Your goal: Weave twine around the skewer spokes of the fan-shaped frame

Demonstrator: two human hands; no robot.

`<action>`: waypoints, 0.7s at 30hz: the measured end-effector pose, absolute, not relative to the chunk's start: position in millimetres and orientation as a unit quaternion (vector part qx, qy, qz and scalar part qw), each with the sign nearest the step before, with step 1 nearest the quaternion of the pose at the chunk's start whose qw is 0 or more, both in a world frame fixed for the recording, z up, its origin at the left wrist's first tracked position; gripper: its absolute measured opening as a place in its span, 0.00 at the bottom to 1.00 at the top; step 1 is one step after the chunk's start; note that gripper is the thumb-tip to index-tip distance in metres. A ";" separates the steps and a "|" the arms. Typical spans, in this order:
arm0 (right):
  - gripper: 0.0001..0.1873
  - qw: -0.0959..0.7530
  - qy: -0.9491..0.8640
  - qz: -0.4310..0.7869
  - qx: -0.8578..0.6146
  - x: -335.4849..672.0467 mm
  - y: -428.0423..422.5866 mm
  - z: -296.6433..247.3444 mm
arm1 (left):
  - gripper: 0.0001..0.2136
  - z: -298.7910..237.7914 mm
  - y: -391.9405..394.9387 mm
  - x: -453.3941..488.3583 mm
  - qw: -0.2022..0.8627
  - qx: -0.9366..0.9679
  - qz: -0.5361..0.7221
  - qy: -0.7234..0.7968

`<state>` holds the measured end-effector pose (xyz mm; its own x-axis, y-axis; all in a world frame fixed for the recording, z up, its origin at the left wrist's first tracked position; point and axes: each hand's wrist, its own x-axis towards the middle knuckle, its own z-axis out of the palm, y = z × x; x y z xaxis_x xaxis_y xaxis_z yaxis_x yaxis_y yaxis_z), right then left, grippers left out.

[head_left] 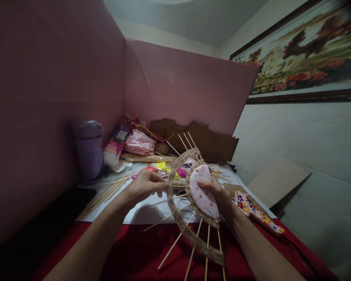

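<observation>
A half-round, fan-shaped craft piece of sticks and twine (179, 218) is held up above the table, its thin sticks radiating outward. White fabric with red dots (203, 191) covers its inner half-circle, which has a twine edge. My right hand (218, 193) grips the piece at its straight side, thumb on the fabric and the other fingers mostly behind. My left hand (146, 186) is closed at the left edge of the outer twine band, with thumb and fingertips together. What exactly lies between those fingertips is hidden.
A patterned glue gun (259, 214) with a cord lies at right. Loose sticks (105, 195) lie at left, near a purple tumbler (89, 150). Behind are a twine ball (161, 148), folded dotted cloth (140, 142) and torn cardboard (193, 136). Pink panels (181, 86) enclose the table's back and left.
</observation>
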<state>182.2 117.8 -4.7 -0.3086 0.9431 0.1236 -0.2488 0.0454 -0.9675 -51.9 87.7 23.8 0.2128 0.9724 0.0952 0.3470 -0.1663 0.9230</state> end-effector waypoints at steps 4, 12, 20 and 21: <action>0.13 0.489 -0.525 0.609 -0.338 182.3 117.4 -5.6 | 0.17 25.0 85.9 -50.8 0.399 0.673 0.377 0.496; 0.14 0.476 -0.530 0.614 -0.341 182.4 119.0 -5.5 | 0.15 24.8 83.9 -48.4 0.426 0.658 0.386 0.486; 0.14 0.478 -0.525 0.615 -0.343 181.9 122.6 -5.0 | 0.17 27.5 84.2 -50.7 0.368 0.647 0.414 0.525; 0.14 0.479 -0.526 0.616 -0.339 181.8 122.7 -4.7 | 0.17 27.9 84.8 -53.0 0.331 0.641 0.442 0.533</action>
<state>181.8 122.7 -4.7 -0.3117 0.9464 0.0850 -0.2333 0.0105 -0.9724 -53.0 84.8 27.9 0.0407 0.9760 0.2138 0.3914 -0.2124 0.8954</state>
